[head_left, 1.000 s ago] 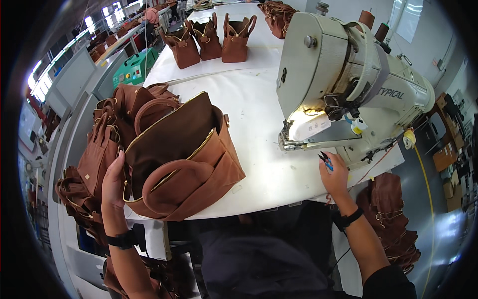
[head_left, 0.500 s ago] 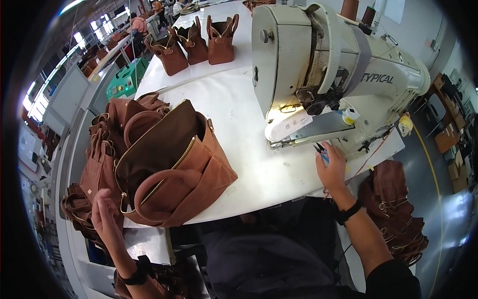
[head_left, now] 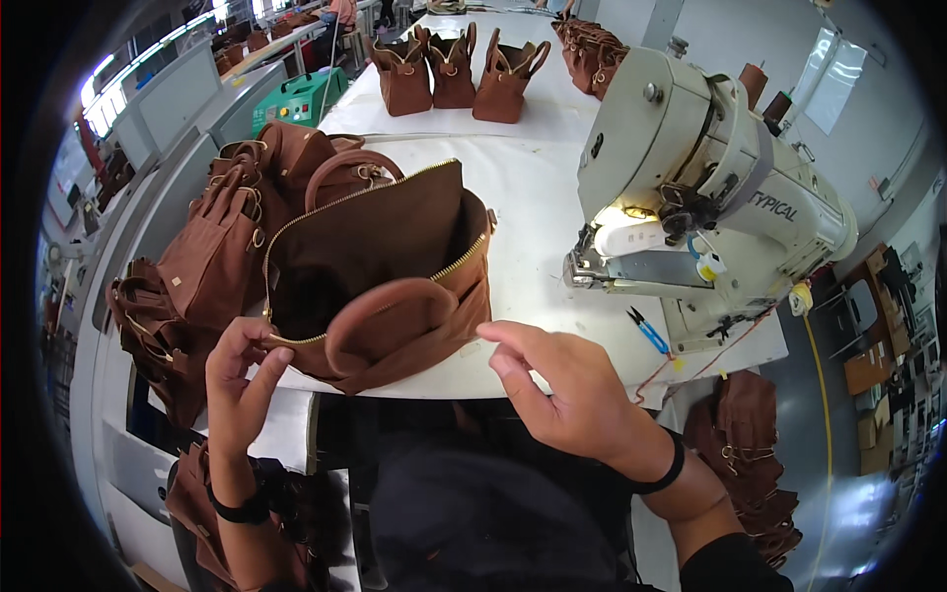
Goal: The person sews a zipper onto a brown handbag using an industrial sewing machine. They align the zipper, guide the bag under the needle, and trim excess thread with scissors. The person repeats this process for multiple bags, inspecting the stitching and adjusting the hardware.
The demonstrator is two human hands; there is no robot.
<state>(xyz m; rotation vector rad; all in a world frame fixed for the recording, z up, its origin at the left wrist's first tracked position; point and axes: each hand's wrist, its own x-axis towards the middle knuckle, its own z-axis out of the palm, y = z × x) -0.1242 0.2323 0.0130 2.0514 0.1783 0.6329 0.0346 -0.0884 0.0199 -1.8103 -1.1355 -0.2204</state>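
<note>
A brown leather handbag (head_left: 404,335) stands on the white table in front of me, its zipped top gaping and its dark lining showing. At the bag's near left corner, my left hand (head_left: 242,380) pinches the rim between thumb and fingers. My right hand (head_left: 567,390) is beside the bag's right side, thumb and forefinger apart, with nothing in it. Blue-handled thread snips (head_left: 648,332) lie on the table beyond that hand, next to the sewing machine, with a reddish cord at their handle end.
A cream sewing machine (head_left: 720,187) fills the right side of the table. Brown bags (head_left: 212,252) are heaped at the left. Three small bags (head_left: 454,74) stand farther back, near a green box (head_left: 301,99). More brown leather pieces (head_left: 745,454) hang at the lower right.
My right hand has let go of the snips and moved left toward the handbag. My left hand has come to the bag's near corner and taken hold of its rim. The view has shifted.
</note>
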